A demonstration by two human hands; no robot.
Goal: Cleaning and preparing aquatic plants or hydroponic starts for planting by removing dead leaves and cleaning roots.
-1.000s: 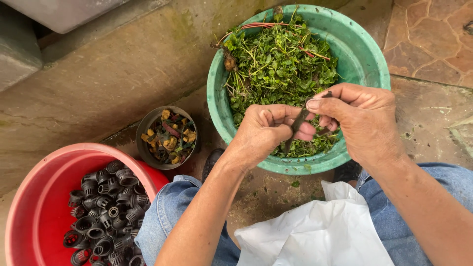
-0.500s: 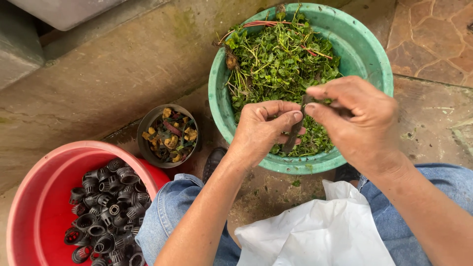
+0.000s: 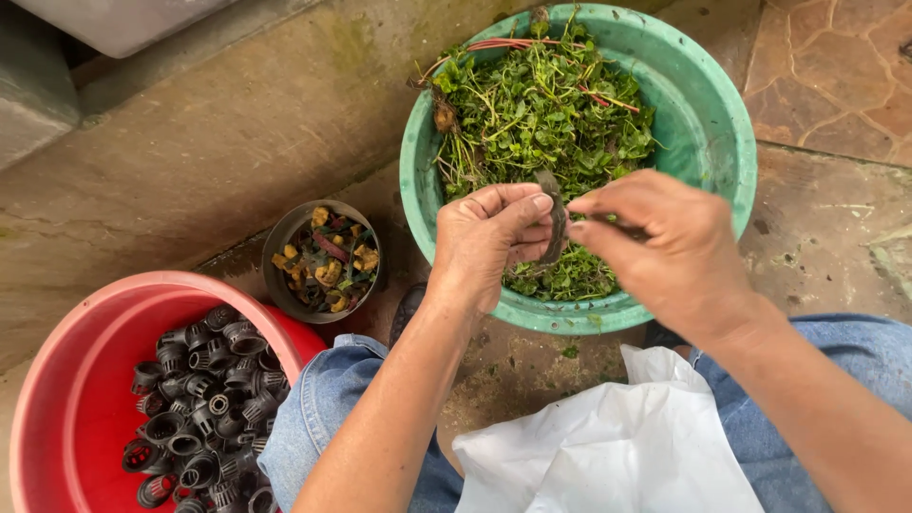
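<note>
Over the near rim of a green basin (image 3: 717,114) my two hands meet. My left hand (image 3: 489,242) pinches a dark, flat strip of plant matter (image 3: 552,217) between thumb and fingers. My right hand (image 3: 670,252) has its fingertips closed on the strip's upper right side. The basin is heaped with leafy green sprigs (image 3: 541,114), some with reddish stems.
A red tub (image 3: 66,408) at the lower left holds several black slotted net cups (image 3: 204,408). A small dark pot (image 3: 321,259) of brown and yellow scraps stands between the tub and the basin. A white plastic bag (image 3: 608,446) lies between my jeans-clad knees. The ground is concrete and stone.
Both hands have turned and lifted slightly over the basin rim. The dark strip now stands more upright between the fingertips, and the right hand has shifted a little to the right.
</note>
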